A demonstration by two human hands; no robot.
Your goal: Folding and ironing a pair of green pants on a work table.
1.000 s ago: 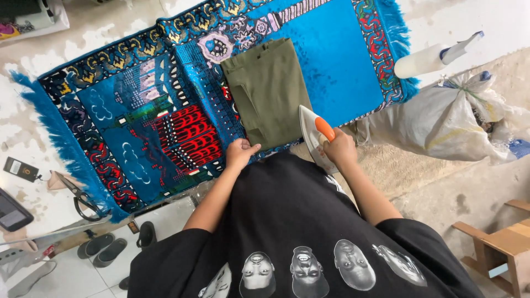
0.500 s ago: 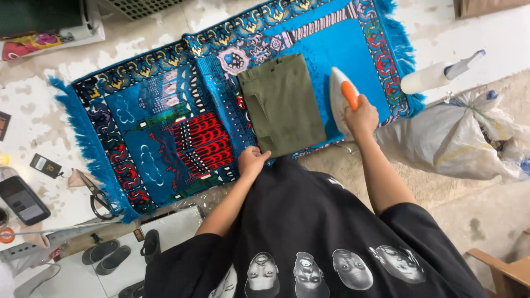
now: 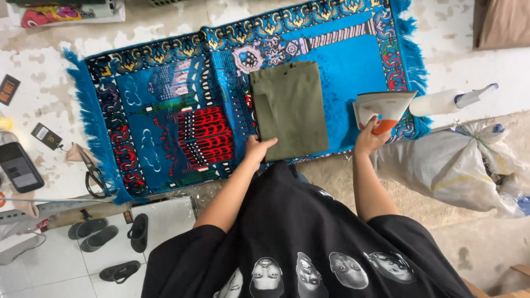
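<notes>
Olive-green folded cloth garment lying flat near the middle of a bright blue patterned rug with fringed ends, long side running away from the wearer. Left hand pressed on the garment's near left corner, fingers spread flat, gripping nothing. Right hand closed around the orange handle of a white electric iron, tipped up off the rug with its soleplate facing away, just right of the garment and apart from it. White plastic spray bottle lying on its side just beyond the rug's right fringe, close to the iron. Pale stuffed plastic sack slumped on the floor to the right, below the bottle. Off the rug's left edge, on the worn white surface: black-handled scissors, a dark smartphone and a small black card. Several dark sandals scattered on the tiled floor at lower left. Black printed T-shirt filling the lower part of the view, both bare forearms reaching forward from it toward the rug.
</notes>
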